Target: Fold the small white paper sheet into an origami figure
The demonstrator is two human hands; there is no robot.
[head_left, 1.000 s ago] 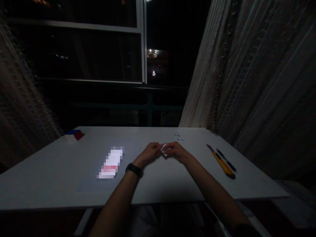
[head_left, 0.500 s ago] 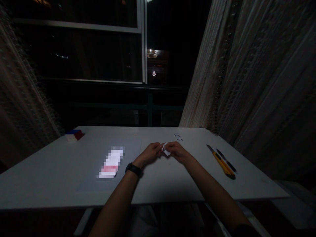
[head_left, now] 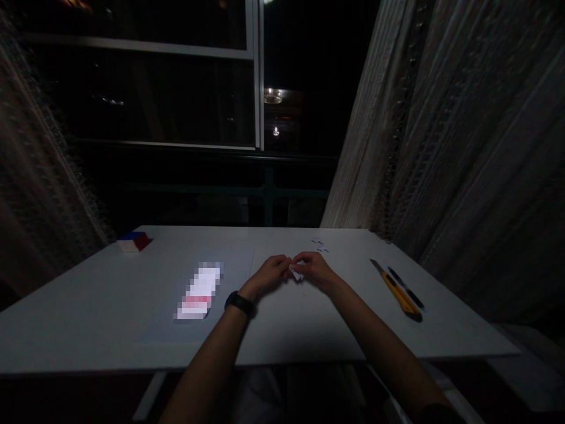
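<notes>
Over the middle of the white table [head_left: 309, 330], both my hands pinch one small piece of folded white paper [head_left: 295, 273]. My left hand [head_left: 272, 272], with a black band on its wrist, grips the paper from the left. My right hand [head_left: 314, 267] has its fingers closed on the paper's right side and upper edge, and covers part of it. How the paper is folded is too small and dim to make out. Just beyond my right hand lie several small paper scraps [head_left: 319, 244] with dark marks.
A yellow utility knife [head_left: 399, 294] with its blade out lies at the right beside a dark pen [head_left: 406, 287]. Left of my hands, a lit, blurred-out phone [head_left: 198, 291] rests on a pale sheet [head_left: 154, 330]. A colored cube [head_left: 133, 241] sits at the far left.
My right fingers have shifted slightly up and over the paper, so less of it shows. My left hand has hardly moved, and the other things stay in place.
</notes>
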